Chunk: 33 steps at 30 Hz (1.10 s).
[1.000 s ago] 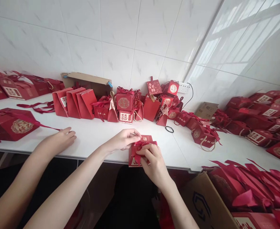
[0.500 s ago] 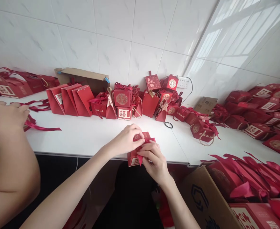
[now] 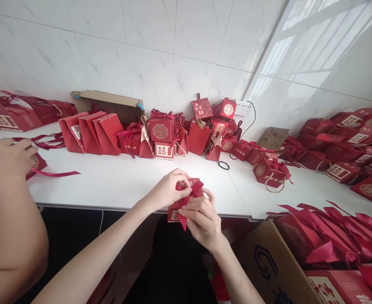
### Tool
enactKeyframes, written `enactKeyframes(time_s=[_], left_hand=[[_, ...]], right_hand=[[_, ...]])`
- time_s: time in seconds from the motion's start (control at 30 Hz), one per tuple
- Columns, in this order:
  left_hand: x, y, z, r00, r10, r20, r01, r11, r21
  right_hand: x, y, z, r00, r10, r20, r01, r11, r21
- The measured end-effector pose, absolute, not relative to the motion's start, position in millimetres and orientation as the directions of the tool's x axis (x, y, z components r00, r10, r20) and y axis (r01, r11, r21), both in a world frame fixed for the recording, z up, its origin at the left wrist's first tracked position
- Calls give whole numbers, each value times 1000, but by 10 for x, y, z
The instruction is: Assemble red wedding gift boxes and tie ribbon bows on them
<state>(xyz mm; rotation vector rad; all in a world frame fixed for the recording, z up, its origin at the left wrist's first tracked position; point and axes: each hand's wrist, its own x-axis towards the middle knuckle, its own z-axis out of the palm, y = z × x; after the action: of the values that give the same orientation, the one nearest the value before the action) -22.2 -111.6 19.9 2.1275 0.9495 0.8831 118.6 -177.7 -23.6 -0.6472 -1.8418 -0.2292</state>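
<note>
- Before the near edge of the white surface (image 3: 125,181), at lower right, a cardboard box (image 3: 265,257) is packed with ribboned boxes (image 3: 300,230); a blue mark is printed on its side.
- At the near edge, a small red box (image 3: 173,207) is set between the two hands and partly covered by them; a red ribbon (image 3: 197,187) is looped across its top.
- The left hand (image 3: 170,188) is reached in from the left, wrist low and knuckles raised, its grip brought together on the ribbon near the middle of the box.
- The right hand (image 3: 205,217) is angled up from lower right, fingers curled, its grip closed on the ribbon where a tail is left hanging past the box front.
- At far left, a co-worker's hand (image 3: 8,158) is held over another red box (image 3: 37,164), from which a ribbon end is trailed across the surface.
- Farther back, a black ring (image 3: 224,169) is laid near a seam, and a rope-handled box (image 3: 265,173) is stood to its right.
- Along the back, three plain red boxes (image 3: 108,133) are lined up before an open carton (image 3: 110,100); at right, red boxes are piled in a heap (image 3: 341,147).
- Behind, a power strip (image 3: 243,109) is placed against the tiled wall (image 3: 151,63), where light is reflected at upper right.
</note>
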Motion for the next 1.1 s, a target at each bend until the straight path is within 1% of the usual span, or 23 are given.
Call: enactKeyframes(time_s=[0.13, 0.17, 0.2, 0.23, 0.27, 0.33, 0.37, 0.4, 0.43, 0.47, 0.57, 0.67, 0.73, 0.77, 0.83, 0.9, 0.93, 1.0, 1.07, 1.1], left_hand=[[-231, -1092, 197, 521, 802, 294, 361, -519, 775], [-240, -1089, 196, 525, 800, 292, 352, -516, 781], [-250, -1088, 195, 531, 797, 288, 342, -512, 788], [-260, -1090, 195, 539, 794, 281, 334, -507, 794], [-270, -1095, 195, 549, 791, 272, 328, -502, 800], [-282, -1109, 196, 560, 787, 261, 321, -496, 807], [-283, -1117, 196, 559, 788, 260, 321, -494, 808], [-283, -1124, 195, 552, 791, 263, 322, -493, 808], [-281, -1130, 193, 543, 797, 266, 324, -491, 808], [-279, -1134, 191, 534, 802, 268, 327, -488, 809], [-275, -1135, 182, 531, 805, 263, 327, -481, 814], [-277, -1127, 177, 540, 801, 259, 318, -479, 818], [-277, -1124, 180, 540, 801, 259, 319, -479, 818], [-276, -1124, 184, 540, 801, 259, 321, -480, 817], [-277, -1130, 195, 537, 804, 255, 328, -478, 815], [-282, -1142, 202, 531, 810, 250, 333, -471, 817], [-286, -1150, 201, 521, 815, 252, 330, -465, 821], [-298, -1169, 192, 449, 847, 284, 313, -447, 838], [-310, -1196, 180, 267, 907, 325, 349, -405, 845], [-316, -1214, 179, 163, 932, 324, 404, -362, 840]], right_hand=[[1257, -1825, -201, -260, 345, 902, 487, 854, -186], [1300, -1842, -193, -234, 373, 898, 483, 846, -226], [1350, -1861, -184, -172, 423, 890, 499, 816, -291], [1402, -1882, -174, -80, 494, 865, 535, 754, -381], [1453, -1903, -163, 18, 583, 812, 576, 658, -485], [1529, -1944, -135, 151, 772, 618, 622, 411, -666], [1548, -1963, -119, 165, 852, 497, 627, 298, -720], [1556, -1980, -103, 143, 913, 383, 622, 218, -752], [1553, -1994, -88, 109, 950, 293, 608, 170, -776], [1542, -2005, -76, 86, 969, 232, 587, 139, -798], [1510, -2015, -64, 75, 984, 162, 503, 102, -858], [1527, -2017, -78, -10, 997, 80, 346, 79, -935], [1575, -2028, -83, -108, 994, 24, 258, 51, -965], [1610, -2033, -82, -154, 988, -2, 244, 36, -969], [1699, -2027, -68, -234, 971, -51, 277, 17, -961], [1798, -1977, -44, -244, 968, -55, 336, 31, -941], [1841, -1930, -28, -190, 982, -19, 354, 51, -934], [1887, -1796, 7, 2, 997, 83, 380, 76, -922], [1858, -1637, 47, 155, 978, 139, 431, 59, -900], [1817, -1562, 69, 178, 974, 137, 467, 39, -883]])
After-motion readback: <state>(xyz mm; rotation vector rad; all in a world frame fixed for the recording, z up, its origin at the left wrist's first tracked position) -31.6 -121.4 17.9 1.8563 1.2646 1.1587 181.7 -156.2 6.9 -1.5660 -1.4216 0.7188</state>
